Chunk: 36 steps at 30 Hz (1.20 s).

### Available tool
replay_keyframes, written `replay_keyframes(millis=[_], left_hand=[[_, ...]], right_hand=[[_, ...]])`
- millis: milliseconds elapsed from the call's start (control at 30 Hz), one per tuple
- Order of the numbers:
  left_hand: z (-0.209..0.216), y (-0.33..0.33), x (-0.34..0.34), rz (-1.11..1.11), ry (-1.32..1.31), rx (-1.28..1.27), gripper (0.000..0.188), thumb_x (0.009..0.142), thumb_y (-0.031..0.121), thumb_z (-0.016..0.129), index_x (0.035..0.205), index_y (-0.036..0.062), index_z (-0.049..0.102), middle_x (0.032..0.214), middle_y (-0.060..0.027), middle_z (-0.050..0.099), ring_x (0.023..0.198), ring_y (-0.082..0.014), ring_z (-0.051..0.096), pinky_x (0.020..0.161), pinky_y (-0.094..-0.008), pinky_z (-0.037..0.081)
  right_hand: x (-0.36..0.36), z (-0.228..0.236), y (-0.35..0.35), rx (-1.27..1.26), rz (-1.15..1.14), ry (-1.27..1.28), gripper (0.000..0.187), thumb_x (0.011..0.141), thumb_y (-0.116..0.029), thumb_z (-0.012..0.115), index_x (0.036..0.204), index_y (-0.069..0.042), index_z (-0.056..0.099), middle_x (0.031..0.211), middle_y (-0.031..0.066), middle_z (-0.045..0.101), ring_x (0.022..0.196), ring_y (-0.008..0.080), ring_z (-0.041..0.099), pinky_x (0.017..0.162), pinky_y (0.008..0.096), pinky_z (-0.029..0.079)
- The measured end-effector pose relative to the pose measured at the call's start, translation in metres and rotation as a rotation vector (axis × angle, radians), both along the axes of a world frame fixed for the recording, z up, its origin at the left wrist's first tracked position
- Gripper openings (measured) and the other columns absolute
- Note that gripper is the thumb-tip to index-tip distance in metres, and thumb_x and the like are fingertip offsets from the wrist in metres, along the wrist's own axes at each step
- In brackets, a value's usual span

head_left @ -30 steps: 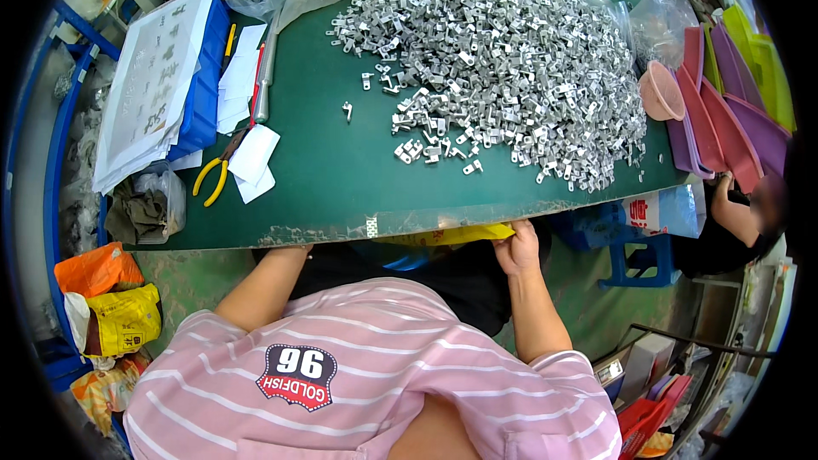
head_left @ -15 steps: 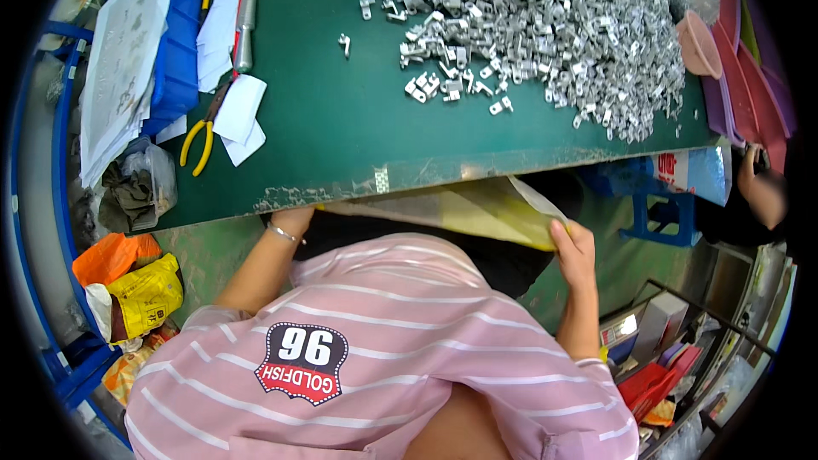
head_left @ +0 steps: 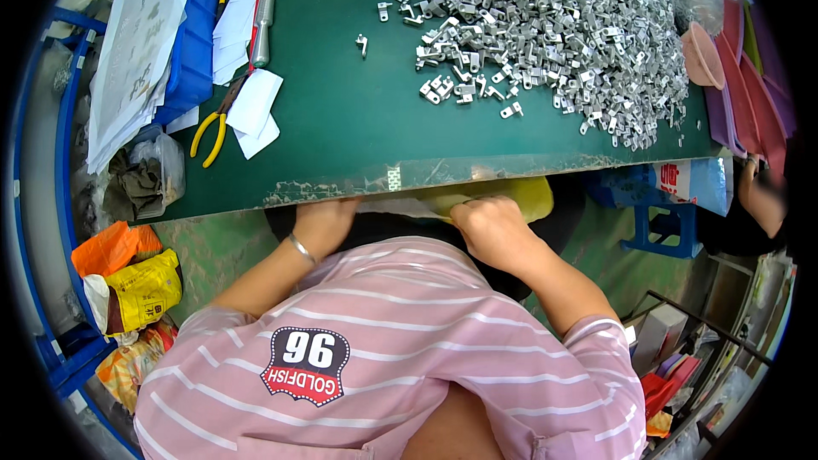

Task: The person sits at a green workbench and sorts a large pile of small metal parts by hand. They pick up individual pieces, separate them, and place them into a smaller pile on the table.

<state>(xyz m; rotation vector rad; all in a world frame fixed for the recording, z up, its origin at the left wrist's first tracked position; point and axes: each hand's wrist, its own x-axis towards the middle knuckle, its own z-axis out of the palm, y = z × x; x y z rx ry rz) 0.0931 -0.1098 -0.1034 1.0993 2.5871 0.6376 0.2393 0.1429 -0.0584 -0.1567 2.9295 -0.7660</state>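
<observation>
Across my lap, just under the table's near edge, lies a limp yellow and white bag (head_left: 535,198), partly hidden by the tabletop and my hands. My right hand (head_left: 494,230) is closed in a fist on its upper side, near the middle. At the left end of the bag, my left hand (head_left: 326,226) is closed on the whitish part, its fingertips hidden below the table edge. Above both hands, the green table (head_left: 332,119) carries a large heap of small bent metal brackets (head_left: 554,43).
Yellow-handled pliers (head_left: 207,138), white paper slips (head_left: 254,106) and a blue bin (head_left: 192,68) sit at the table's left. A pink bowl (head_left: 702,55) is at right. Below stand a blue stool (head_left: 665,234) and yellow packaging (head_left: 146,291). Another person's arm (head_left: 761,200) shows at far right.
My right hand has moved left and inward from the bag's right end, and the stretched bag is now bunched. My left hand has shifted right, showing more of itself.
</observation>
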Motion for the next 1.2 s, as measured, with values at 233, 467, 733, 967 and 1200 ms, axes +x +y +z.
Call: replay_keyframes(millis=[233,467,733,967,1200], left_hand=[[0.039,0.043,0.02,-0.709,0.138,0.196,0.05,0.084,0.02,0.063,0.132,0.0065,0.058,0.105,-0.0094,0.063,0.1,-0.0279,0.061,0.088,-0.0425,0.046],[0.039,0.053,0.019,-1.033,0.115,0.018,0.034,0.084,0.016,0.058,0.117,0.0117,0.067,0.084,-0.0019,0.058,0.084,-0.0219,0.06,0.076,-0.0373,0.047],[0.053,0.064,0.013,-1.012,0.053,-0.036,0.034,0.086,0.013,0.056,0.118,0.0065,0.066,0.091,-0.0071,0.061,0.085,-0.025,0.063,0.077,-0.0375,0.051],[0.052,0.067,0.016,-0.975,0.056,0.069,0.036,0.085,0.012,0.056,0.119,0.0013,0.063,0.094,-0.0088,0.062,0.086,-0.0256,0.063,0.077,-0.0373,0.052],[0.049,0.069,0.017,-0.894,0.074,0.106,0.036,0.084,0.012,0.057,0.118,0.0002,0.063,0.093,-0.0099,0.061,0.086,-0.0256,0.063,0.075,-0.0374,0.052]], right_hand=[[-0.005,0.013,-0.011,-0.154,0.037,-0.138,0.006,0.08,-0.01,0.064,0.08,-0.004,0.066,0.073,0.018,0.067,0.07,0.0381,0.067,0.064,0.0478,0.053],[-0.029,0.057,0.032,-0.064,-0.415,0.427,0.01,0.083,-0.01,0.072,0.09,-0.004,0.068,0.082,0.0149,0.064,0.076,0.0365,0.064,0.067,0.0429,0.052],[-0.057,0.024,0.037,0.088,-0.376,0.749,0.018,0.077,-0.003,0.07,0.095,-0.005,0.067,0.097,0.0111,0.064,0.087,0.0306,0.062,0.075,0.0415,0.049],[-0.033,0.017,0.001,-0.234,0.065,0.691,0.026,0.068,0.0,0.068,0.093,-0.002,0.066,0.095,0.0108,0.061,0.082,0.03,0.06,0.07,0.0394,0.049],[-0.034,0.019,0.022,-0.301,-0.405,0.645,0.027,0.081,0.01,0.059,0.104,-0.002,0.066,0.1,0.0135,0.067,0.093,0.0321,0.062,0.082,0.0408,0.049]])
